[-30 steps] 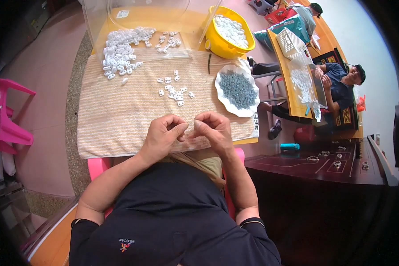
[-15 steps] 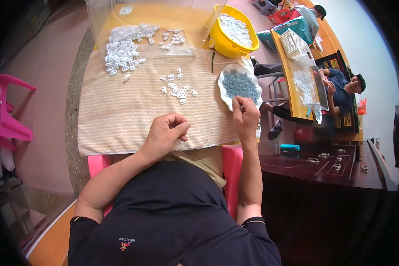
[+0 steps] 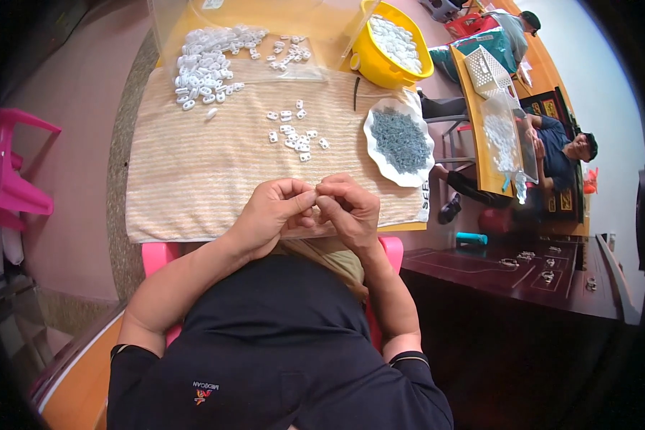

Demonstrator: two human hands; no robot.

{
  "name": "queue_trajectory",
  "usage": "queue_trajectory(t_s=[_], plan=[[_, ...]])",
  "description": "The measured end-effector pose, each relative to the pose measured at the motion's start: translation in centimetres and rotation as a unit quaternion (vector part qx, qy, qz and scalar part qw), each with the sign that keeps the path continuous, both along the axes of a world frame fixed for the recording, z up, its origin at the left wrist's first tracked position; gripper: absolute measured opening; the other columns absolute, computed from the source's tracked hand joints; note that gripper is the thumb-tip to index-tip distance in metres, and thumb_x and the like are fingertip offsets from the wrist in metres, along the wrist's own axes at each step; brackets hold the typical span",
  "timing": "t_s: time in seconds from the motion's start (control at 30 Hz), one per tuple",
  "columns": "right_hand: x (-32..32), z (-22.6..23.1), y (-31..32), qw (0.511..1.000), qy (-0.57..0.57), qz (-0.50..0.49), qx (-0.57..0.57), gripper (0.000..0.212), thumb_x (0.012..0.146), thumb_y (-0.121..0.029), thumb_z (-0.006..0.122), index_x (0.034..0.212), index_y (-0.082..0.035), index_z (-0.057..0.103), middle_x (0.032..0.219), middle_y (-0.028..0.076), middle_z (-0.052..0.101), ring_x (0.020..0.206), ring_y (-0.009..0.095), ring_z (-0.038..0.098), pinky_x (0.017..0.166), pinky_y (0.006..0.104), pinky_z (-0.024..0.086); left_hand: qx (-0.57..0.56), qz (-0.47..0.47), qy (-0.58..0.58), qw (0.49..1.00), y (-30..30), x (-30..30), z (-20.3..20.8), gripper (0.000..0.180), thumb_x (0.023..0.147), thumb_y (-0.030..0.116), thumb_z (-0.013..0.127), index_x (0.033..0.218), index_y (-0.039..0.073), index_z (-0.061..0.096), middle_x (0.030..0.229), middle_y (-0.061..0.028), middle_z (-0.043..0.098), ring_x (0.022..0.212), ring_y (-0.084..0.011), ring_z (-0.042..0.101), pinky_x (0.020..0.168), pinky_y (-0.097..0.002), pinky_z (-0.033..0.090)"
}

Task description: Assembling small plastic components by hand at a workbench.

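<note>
At the centre of the frame the left hand (image 3: 272, 215) and right hand (image 3: 351, 208) meet fingertip to fingertip above the near edge of the striped cloth (image 3: 193, 172), pinching something too small to make out. A small cluster of white pieces (image 3: 295, 135) lies above them, the plate of grey pins (image 3: 400, 143) to its right.

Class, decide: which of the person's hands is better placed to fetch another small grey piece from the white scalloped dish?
Right. The right hand lies nearer the white scalloped dish of small grey pieces, which sits on that side; the left hand would probably have to cross over.
</note>
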State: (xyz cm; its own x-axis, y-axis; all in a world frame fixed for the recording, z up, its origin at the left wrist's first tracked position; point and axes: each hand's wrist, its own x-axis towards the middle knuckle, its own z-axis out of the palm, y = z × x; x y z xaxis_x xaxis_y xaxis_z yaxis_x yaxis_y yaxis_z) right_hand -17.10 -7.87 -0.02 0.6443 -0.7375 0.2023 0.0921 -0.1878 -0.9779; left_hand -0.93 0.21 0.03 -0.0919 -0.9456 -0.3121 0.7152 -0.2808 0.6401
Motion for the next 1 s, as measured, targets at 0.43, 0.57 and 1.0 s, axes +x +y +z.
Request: queue_trajectory(t_s=[0.43, 0.57, 1.0], plan=[[0.0, 1.5, 0.3, 0.999, 0.039, -0.024, -0.002, 0.008, 0.088, 0.009, 0.057, 0.094, 0.006, 0.06, 0.098, 0.012, 0.058, 0.076, 0.012, 0.06, 0.063, 0.0226, 0.051, 0.002, -0.01, 0.084, 0.996, 0.0, 0.2, -0.1, 0.013, 0.093, 0.012, 0.061, 0.1, 0.002, 0.063, 0.086, -0.0025, 0.062, 0.076, -0.0082, 0.061, 0.071, -0.0207, 0.055], [-0.1, 6.5, 0.7, 0.972, 0.067, -0.023, -0.225, 0.007, 0.085, 0.01, 0.059, 0.091, 0.005, 0.058, 0.094, 0.014, 0.058, 0.072, 0.018, 0.061, 0.063, 0.0248, 0.051, 0.011, 0.015, 0.085, 0.996, -0.1, 0.5, -0.5, 0.015, 0.093, 0.009, 0.061, 0.105, 0.001, 0.063, 0.09, -0.0039, 0.063, 0.079, -0.0104, 0.063, 0.074, -0.0227, 0.056], [4.7, 21.5, 7.8, 0.936, -0.046, 0.048, -0.345, 0.015, 0.073, -0.016, 0.071, 0.081, -0.006, 0.063, 0.072, 0.004, 0.059, 0.05, 0.016, 0.051, 0.049, 0.0303, 0.053, 0.006, 0.015, 0.057, 0.998, -0.9, -0.1, 0.3, 0.011, 0.091, 0.004, 0.062, 0.1, 0.001, 0.058, 0.094, -0.0071, 0.063, 0.083, -0.0146, 0.065, 0.076, -0.0275, 0.057]])
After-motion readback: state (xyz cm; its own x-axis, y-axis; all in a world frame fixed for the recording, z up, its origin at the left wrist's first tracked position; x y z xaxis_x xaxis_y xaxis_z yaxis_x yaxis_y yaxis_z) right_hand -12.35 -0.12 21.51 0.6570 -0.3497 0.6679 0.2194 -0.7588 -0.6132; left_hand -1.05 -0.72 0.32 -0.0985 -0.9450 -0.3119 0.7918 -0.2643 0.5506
